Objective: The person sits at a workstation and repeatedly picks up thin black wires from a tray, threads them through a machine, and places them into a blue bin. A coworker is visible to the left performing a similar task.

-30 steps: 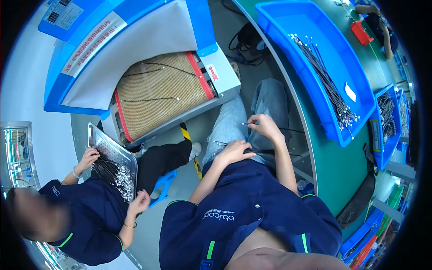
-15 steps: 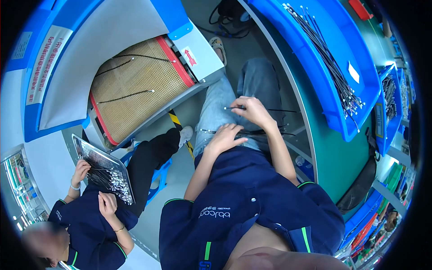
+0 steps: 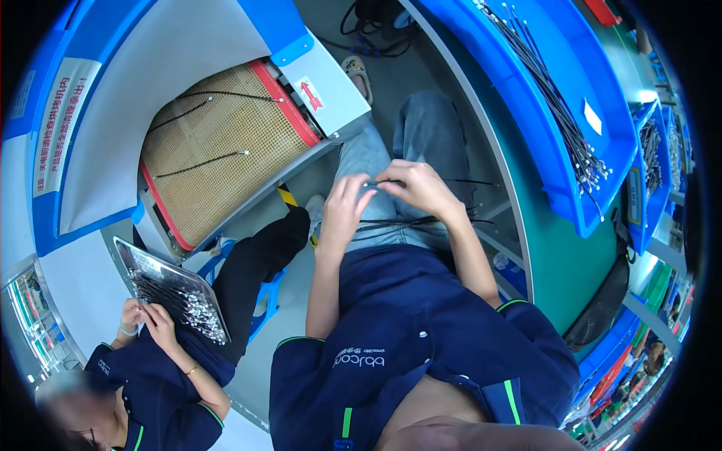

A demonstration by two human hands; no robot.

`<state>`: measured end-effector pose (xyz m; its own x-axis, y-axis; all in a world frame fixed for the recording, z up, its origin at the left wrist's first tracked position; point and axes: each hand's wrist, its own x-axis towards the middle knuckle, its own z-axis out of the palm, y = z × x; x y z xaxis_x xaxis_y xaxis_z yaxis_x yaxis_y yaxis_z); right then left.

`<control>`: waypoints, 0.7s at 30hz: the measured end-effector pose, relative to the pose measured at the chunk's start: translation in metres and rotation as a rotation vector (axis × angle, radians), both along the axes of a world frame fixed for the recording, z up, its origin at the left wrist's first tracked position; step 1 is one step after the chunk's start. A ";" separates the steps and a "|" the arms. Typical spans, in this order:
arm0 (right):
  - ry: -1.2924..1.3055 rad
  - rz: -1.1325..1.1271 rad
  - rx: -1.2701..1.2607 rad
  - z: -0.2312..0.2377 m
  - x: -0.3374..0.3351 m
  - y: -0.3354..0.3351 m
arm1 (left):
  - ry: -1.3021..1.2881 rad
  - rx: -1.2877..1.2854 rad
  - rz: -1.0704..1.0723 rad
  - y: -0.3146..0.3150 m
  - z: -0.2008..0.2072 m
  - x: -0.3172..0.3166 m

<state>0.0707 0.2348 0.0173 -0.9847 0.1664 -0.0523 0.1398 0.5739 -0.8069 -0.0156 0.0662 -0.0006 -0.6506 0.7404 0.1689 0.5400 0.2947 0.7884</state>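
My right hand (image 3: 423, 189) pinches a thin black cable (image 3: 470, 181) above my lap, and the cable's long tail runs off to the right. At the cable's left end, a small pale connector shows between the thumb and fingers of my left hand (image 3: 346, 209), which are closed about it. Several more black cables (image 3: 406, 223) lie across my thighs, just below both hands. Their left ends are partly hidden behind my left hand and wrist.
Left stands a machine with a mesh conveyor belt (image 3: 207, 143) carrying several cables. A co-worker handles cables over a tray (image 3: 213, 289) at lower left. On the green table (image 3: 553, 263) to the right sits a blue bin (image 3: 594, 83) holding a cable bundle.
My left hand has risen from the cables on my lap to the connector end of the cable in my right hand. The co-worker's hands have come together over the tray.
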 end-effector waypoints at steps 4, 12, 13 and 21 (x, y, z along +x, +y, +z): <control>0.025 0.013 0.031 0.021 -0.003 -0.002 | 0.047 0.034 0.023 -0.006 0.013 -0.003; 0.121 -0.030 0.155 0.030 0.003 0.017 | 0.093 0.017 0.064 -0.019 0.014 -0.017; 0.144 -0.023 0.164 0.031 0.003 0.016 | 0.096 0.021 0.075 -0.020 0.013 -0.016; 0.218 -0.024 0.122 0.030 0.006 0.015 | 0.132 0.024 0.048 -0.023 0.014 -0.018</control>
<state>0.0771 0.2493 0.0470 -0.9661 0.1820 0.1829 -0.0152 0.6676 -0.7443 -0.0335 0.0436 0.0134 -0.6558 0.7038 0.2732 0.6257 0.3042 0.7183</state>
